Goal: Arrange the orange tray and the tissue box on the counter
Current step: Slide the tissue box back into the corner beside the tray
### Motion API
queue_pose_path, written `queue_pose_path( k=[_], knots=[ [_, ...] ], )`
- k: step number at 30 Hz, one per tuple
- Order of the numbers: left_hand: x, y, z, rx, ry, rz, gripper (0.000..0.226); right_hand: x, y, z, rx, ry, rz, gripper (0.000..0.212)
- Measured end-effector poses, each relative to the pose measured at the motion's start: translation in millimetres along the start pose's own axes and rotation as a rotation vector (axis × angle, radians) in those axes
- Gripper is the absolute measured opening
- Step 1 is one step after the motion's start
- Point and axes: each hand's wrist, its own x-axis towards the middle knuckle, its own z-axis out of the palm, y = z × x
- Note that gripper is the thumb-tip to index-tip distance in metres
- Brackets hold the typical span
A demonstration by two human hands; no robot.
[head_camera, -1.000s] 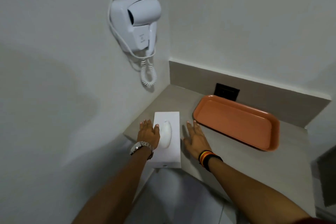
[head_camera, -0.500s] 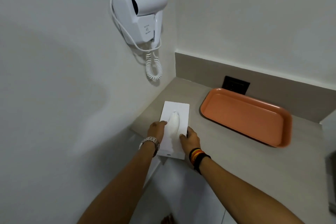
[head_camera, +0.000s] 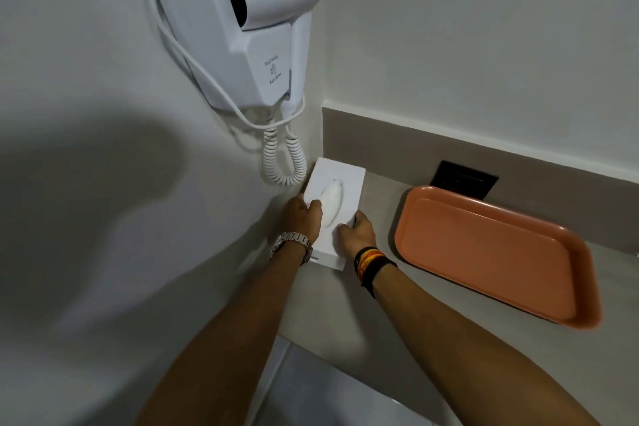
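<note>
A white tissue box (head_camera: pixel 340 180) with a tissue poking from its oval slot lies lengthwise on the grey counter (head_camera: pixel 380 287), close to the left wall and the corner. My left hand (head_camera: pixel 302 218) grips its left side and my right hand (head_camera: pixel 356 232) grips its right side, both near the box's front half. The orange tray (head_camera: pixel 491 252) lies flat and empty on the counter to the right of the box, apart from it and from both hands.
A white wall-mounted hair dryer (head_camera: pixel 249 28) hangs on the left wall, its coiled cord (head_camera: pixel 281 159) dangling just above the box's far end. A black socket (head_camera: pixel 463 180) sits in the backsplash behind the tray. The counter's front edge runs below my forearms.
Both hands closed on the sides of the tissue box and pushed it back along the counter toward the corner under the hair dryer cord. The tray stayed put.
</note>
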Motion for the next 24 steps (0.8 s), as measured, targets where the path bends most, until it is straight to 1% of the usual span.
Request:
queue_pose_path(
  k=[2, 3, 6, 9, 12, 14, 17, 19, 20, 22, 24],
  knots=[
    [20, -3, 3, 0.004, -0.001, 0.02, 0.041, 18, -3, 9, 0.004, 0.017, 0.016, 0.04],
    [29, -4, 4, 0.03, 0.003, 0.022, 0.047, 25, -3, 12, 0.005, 0.025, 0.024, 0.038],
    [49, -9, 6, 0.13, -0.024, 0.02, 0.06, 38, -1, 18, 0.015, 0.044, 0.027, 0.04],
    [51, -19, 9, 0.175, -0.079, 0.026, 0.061, 34, 5, 14, 0.013, 0.053, -0.01, 0.04],
    [37, -30, 9, 0.245, -0.055, 0.155, 0.059, 10, 19, 5, -0.018, 0.046, -0.108, 0.042],
    [18, -40, 9, 0.378, -0.036, 0.304, 0.059, -12, 39, -4, -0.162, 0.051, -0.228, 0.049],
    [-17, -63, 9, 0.65, -0.028, 0.549, 0.061, -39, 83, -20, -0.496, 0.005, -0.387, 0.057],
    [-41, -76, 11, 0.741, -0.059, 0.666, 0.063, -50, 113, -34, -0.714, 0.013, -0.48, 0.06],
    [-51, -81, 14, 0.765, -0.08, 0.7, 0.065, -53, 125, -39, -0.819, 0.016, -0.515, 0.062],
    [-66, -89, 22, 0.818, -0.129, 0.732, 0.069, -58, 145, -50, -0.987, 0.004, -0.517, 0.072],
    [-76, -95, 33, 0.842, -0.169, 0.709, 0.073, -60, 157, -56, -1.066, -0.001, -0.488, 0.08]
  ],
)
